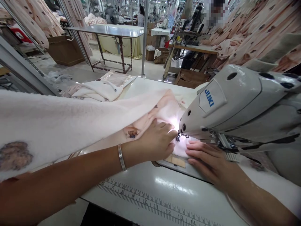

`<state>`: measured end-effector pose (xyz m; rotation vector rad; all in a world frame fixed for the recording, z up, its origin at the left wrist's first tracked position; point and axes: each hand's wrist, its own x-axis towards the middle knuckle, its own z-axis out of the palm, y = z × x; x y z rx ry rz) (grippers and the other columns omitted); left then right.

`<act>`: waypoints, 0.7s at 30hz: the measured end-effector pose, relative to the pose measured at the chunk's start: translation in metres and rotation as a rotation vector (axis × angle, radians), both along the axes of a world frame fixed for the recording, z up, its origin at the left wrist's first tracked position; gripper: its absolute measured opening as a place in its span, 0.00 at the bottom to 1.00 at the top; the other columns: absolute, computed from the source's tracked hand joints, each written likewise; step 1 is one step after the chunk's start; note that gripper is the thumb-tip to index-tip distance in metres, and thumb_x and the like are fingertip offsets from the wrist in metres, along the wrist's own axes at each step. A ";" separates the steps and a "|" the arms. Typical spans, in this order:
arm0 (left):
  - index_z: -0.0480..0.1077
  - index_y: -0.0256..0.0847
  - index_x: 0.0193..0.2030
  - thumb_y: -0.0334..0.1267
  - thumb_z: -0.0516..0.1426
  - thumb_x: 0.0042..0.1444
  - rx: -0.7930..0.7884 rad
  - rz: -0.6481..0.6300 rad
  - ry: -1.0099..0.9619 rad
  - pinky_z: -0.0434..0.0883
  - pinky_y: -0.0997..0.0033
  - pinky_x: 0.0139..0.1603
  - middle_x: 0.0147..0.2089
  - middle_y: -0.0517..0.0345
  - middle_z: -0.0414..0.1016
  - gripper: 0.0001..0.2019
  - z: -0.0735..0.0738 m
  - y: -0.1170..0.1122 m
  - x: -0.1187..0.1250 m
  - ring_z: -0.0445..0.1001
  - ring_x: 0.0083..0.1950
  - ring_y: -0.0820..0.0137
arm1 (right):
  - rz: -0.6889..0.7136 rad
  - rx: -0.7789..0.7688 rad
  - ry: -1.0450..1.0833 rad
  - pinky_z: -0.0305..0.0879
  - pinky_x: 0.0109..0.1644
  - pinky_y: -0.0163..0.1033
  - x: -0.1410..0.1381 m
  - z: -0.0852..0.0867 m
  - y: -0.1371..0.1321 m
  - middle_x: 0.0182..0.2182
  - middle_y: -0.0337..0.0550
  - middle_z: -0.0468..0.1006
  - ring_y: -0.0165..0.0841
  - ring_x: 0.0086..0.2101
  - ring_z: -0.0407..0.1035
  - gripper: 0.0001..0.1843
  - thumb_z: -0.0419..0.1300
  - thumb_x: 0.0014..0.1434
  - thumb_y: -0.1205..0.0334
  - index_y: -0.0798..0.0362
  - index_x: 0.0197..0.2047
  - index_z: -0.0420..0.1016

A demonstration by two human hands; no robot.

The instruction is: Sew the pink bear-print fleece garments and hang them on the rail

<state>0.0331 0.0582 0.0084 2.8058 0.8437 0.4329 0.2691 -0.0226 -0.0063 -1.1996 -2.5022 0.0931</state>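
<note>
Under the lit head of a Juki sewing machine [225, 100], pale pink printed fleece fabric [70, 122] stretched across the white sewing table [150, 201] and ran beneath both hands up to the presser foot [181, 137]. The left hand [152, 141], a metal bangle [121, 157] on its wrist, pressed down on the cloth with fingers close together just beside the foot, while the right hand [208, 160] lay with fingers slightly spread and flat on the fabric near the foot, neither hand visibly pinching.
</note>
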 end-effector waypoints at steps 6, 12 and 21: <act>0.66 0.37 0.39 0.37 0.47 0.61 0.025 0.005 0.021 0.59 0.57 0.53 0.41 0.53 0.68 0.09 0.009 -0.002 0.003 0.66 0.43 0.64 | -0.021 0.047 0.034 0.69 0.50 0.46 -0.021 0.006 -0.003 0.42 0.43 0.76 0.36 0.43 0.72 0.10 0.57 0.61 0.65 0.49 0.47 0.72; 0.65 0.37 0.40 0.35 0.48 0.59 0.040 0.015 0.063 0.59 0.55 0.56 0.43 0.52 0.68 0.08 0.007 -0.012 0.001 0.67 0.44 0.64 | -0.091 -0.028 0.046 0.69 0.45 0.43 -0.041 0.005 -0.005 0.39 0.46 0.73 0.33 0.37 0.72 0.08 0.54 0.63 0.64 0.53 0.43 0.73; 0.62 0.38 0.45 0.38 0.49 0.60 -0.024 0.014 0.017 0.57 0.53 0.59 0.45 0.53 0.70 0.09 0.001 -0.009 -0.002 0.68 0.48 0.63 | -0.101 -0.136 0.090 0.65 0.37 0.38 -0.041 0.007 -0.008 0.34 0.43 0.70 0.34 0.36 0.67 0.06 0.54 0.63 0.61 0.52 0.43 0.69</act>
